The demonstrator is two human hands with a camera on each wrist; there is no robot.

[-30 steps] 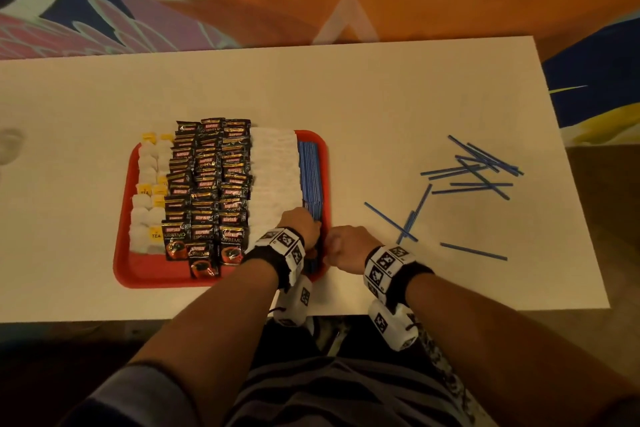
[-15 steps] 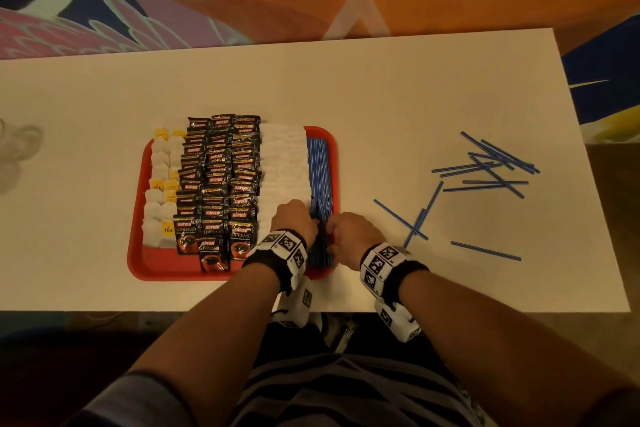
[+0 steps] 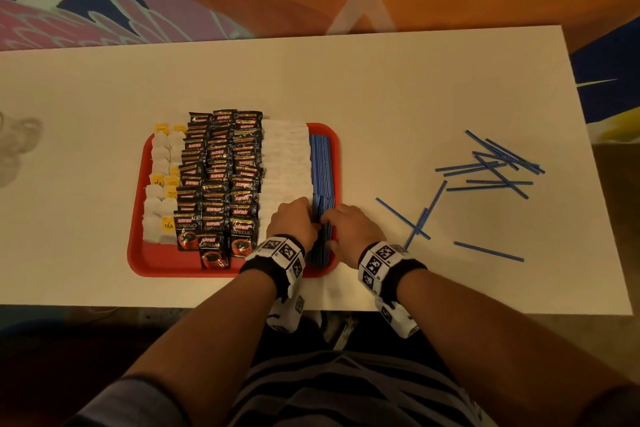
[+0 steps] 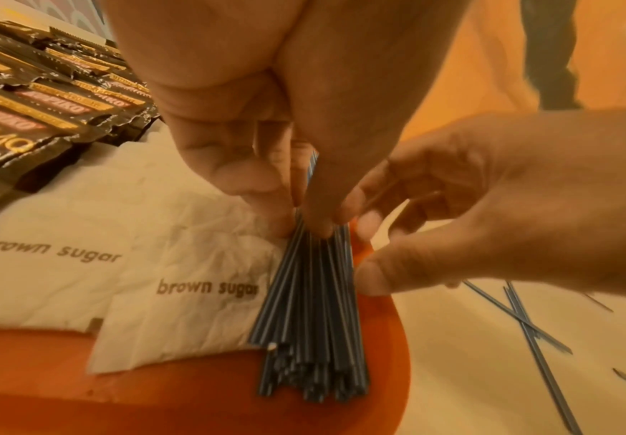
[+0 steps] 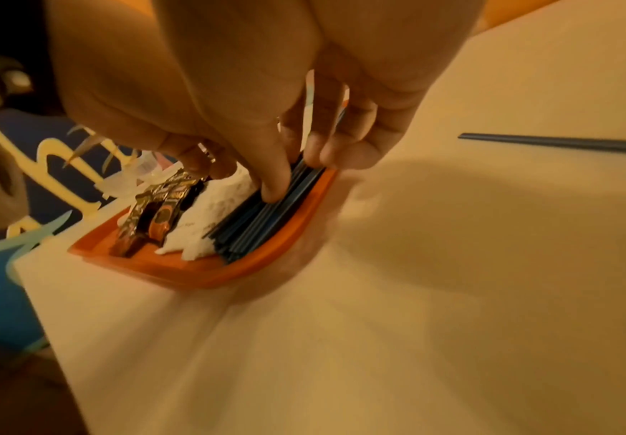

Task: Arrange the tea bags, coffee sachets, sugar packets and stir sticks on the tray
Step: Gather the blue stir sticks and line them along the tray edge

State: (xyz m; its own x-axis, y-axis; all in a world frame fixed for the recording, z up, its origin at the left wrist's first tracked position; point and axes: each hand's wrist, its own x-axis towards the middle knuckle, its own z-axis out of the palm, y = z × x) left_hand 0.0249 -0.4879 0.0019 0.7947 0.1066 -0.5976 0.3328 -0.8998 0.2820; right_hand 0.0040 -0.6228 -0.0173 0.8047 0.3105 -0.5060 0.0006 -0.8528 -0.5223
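A red tray (image 3: 156, 262) holds, from left to right, tea bags (image 3: 161, 211), black coffee sachets (image 3: 221, 177), white sugar packets (image 3: 285, 163) and a bundle of blue stir sticks (image 3: 322, 166) along its right side. My left hand (image 3: 304, 215) and right hand (image 3: 332, 218) meet at the bundle's near end. In the left wrist view the left hand (image 4: 285, 212) pinches the stir sticks (image 4: 311, 323) from the sugar side. The right hand (image 4: 367, 241) squeezes them from the rim side, thumb and fingertips on the sticks (image 5: 252, 229).
Several loose blue sticks (image 3: 495, 166) lie scattered on the white table (image 3: 381, 97) to the right of the tray. A blurred clear object (image 3: 17, 139) sits at the far left edge. The table's near edge runs just behind my wrists.
Both hands have slid forward onto the near end of the stick bundle; the right hand has come left over the tray rim. The loose sticks have not moved.
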